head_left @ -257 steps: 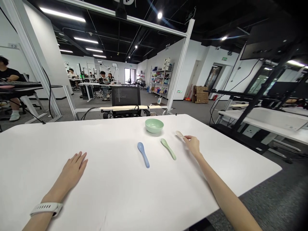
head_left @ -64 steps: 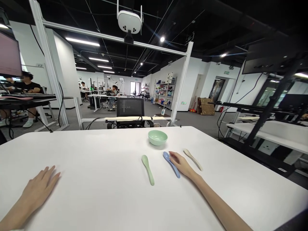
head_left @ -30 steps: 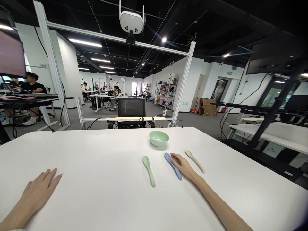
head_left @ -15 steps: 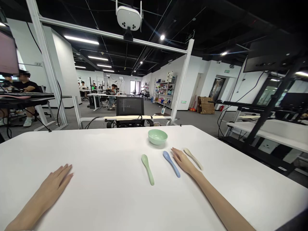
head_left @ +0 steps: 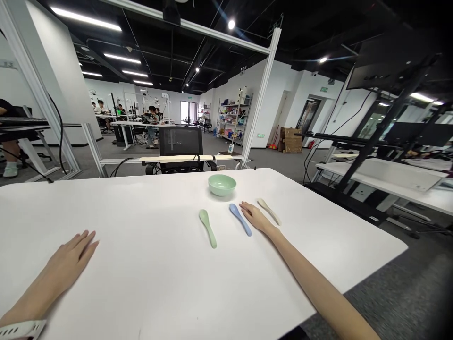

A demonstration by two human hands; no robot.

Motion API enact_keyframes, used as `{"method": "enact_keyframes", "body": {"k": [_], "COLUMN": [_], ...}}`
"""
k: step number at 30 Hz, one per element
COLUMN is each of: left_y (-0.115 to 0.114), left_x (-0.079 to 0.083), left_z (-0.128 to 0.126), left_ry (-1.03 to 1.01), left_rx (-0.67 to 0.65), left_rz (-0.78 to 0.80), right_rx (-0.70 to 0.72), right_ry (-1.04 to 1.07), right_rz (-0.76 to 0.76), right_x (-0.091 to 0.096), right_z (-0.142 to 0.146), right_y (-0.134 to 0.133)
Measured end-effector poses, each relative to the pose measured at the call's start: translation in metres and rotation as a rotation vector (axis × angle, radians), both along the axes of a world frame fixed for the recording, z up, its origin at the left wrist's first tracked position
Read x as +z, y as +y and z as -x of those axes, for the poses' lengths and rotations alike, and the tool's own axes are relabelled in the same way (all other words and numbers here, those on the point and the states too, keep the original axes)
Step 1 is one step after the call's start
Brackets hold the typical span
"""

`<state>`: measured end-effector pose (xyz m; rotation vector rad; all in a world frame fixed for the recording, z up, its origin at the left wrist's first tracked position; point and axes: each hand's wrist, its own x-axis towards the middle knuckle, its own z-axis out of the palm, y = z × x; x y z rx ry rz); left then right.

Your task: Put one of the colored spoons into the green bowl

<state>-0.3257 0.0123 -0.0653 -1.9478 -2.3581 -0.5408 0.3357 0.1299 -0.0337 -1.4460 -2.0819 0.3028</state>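
Note:
My left hand (head_left: 72, 259) lies flat on the left part of the white table, fingers stretched out, holding nothing. On the right, my right hand (head_left: 257, 218) rests palm down between a blue spoon (head_left: 240, 220) and a cream spoon (head_left: 269, 211); its fingers are extended and it grips neither. Left of the blue spoon lies a light green spoon (head_left: 207, 229). All three spoons have their bowls pointing away from me. Beyond them stands a green bowl (head_left: 222, 185), upright near the far edge; no contents show in it.
The white table (head_left: 148, 278) has its far edge just behind the bowl and its right edge under my right forearm. A metal frame (head_left: 264, 94) and an office chair (head_left: 181, 141) stand behind it. Several people sit at desks in the background.
My view has tilted down and turned slightly right, so everything appears shifted up and left. The hands, spoons and bowl keep their places relative to one another.

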Motion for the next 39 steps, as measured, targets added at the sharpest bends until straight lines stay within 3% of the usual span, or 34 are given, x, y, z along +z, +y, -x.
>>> {"method": "enact_keyframes", "body": {"k": [20,25,27,30,34,37,39], "left_y": [-0.005,-0.005,-0.004,-0.004,-0.004,-0.005,-0.006], "left_x": [0.010,0.010,0.010,0.008,0.006,0.008,0.009], "left_z": [-0.009,-0.009,-0.008,-0.007,-0.006,-0.008,-0.010], "left_ry": [0.066,0.061,0.054,0.043,0.040,0.039,0.035], "left_rx": [-0.002,-0.005,-0.008,-0.010,-0.019,-0.017,-0.012], "left_rz": [0.042,0.044,0.041,0.027,0.009,0.020,0.040], "right_rx": [-0.003,-0.021,-0.095,-0.314,-0.611,-0.718,-0.710], "right_ry": [0.054,-0.021,-0.068,-0.142,-0.303,-0.386,-0.366], "right_rz": [-0.003,-0.023,-0.084,-0.169,-0.142,-0.079,-0.051], "right_x": [0.001,0.007,0.014,0.025,0.028,0.018,0.013], "right_z": [0.001,0.003,-0.002,-0.018,-0.044,-0.054,-0.057], "right_y": [-0.002,-0.005,-0.006,-0.008,-0.008,-0.008,-0.010]}}
